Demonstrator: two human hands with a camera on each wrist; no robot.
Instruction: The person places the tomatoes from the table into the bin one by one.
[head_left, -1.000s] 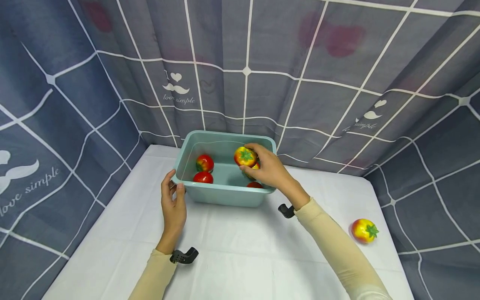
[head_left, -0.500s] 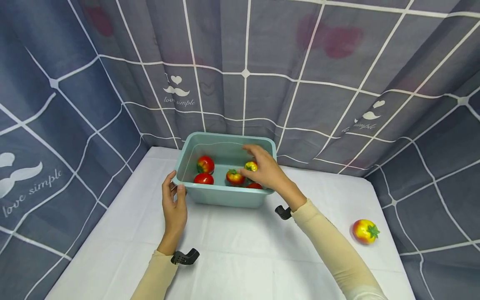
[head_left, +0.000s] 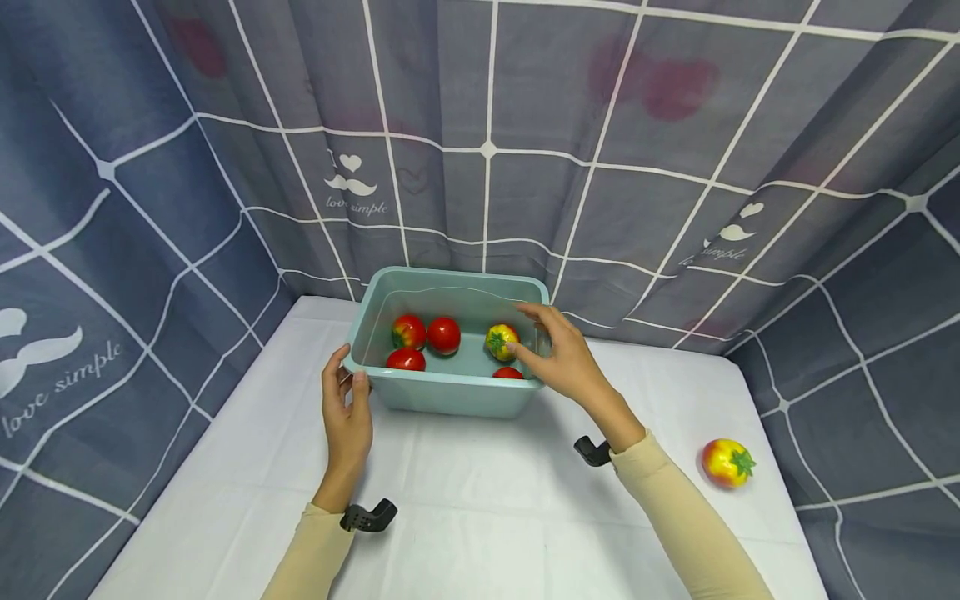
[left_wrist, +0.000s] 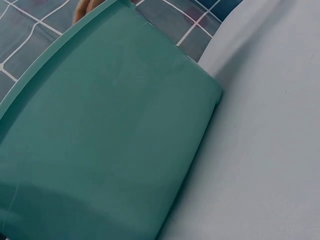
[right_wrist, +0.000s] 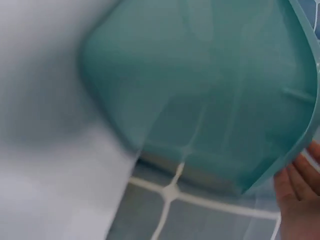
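Observation:
A light-teal plastic bin (head_left: 438, 392) stands on the white-covered table. My left hand (head_left: 348, 421) holds its front left corner, thumb at the front and fingers around the side. My right hand (head_left: 566, 358) hovers at the bin's right rim, fingers spread and holding nothing, its thumb close to a yellow-red tomato (head_left: 498, 340) with a green top. Farther left inside lie a red tomato (head_left: 444, 335), a red-and-green tomato (head_left: 408, 331) and another red one (head_left: 406, 359). One more tomato (head_left: 507, 373) is partly hidden behind the front wall. In the right wrist view, fingers (right_wrist: 300, 177) are near the rim.
A yellow-red tomato (head_left: 727, 463) with a green top lies on the white tablecloth (head_left: 480, 517) at the right, outside the bin. Grey checked curtain (head_left: 450, 192) surrounds the table at the back and both sides, close behind the bin.
My right hand has let go of a tomato, which rolled left inside the bin and now lies beside the left ones. That hand has drawn back rightward to the rim; the left stays put.

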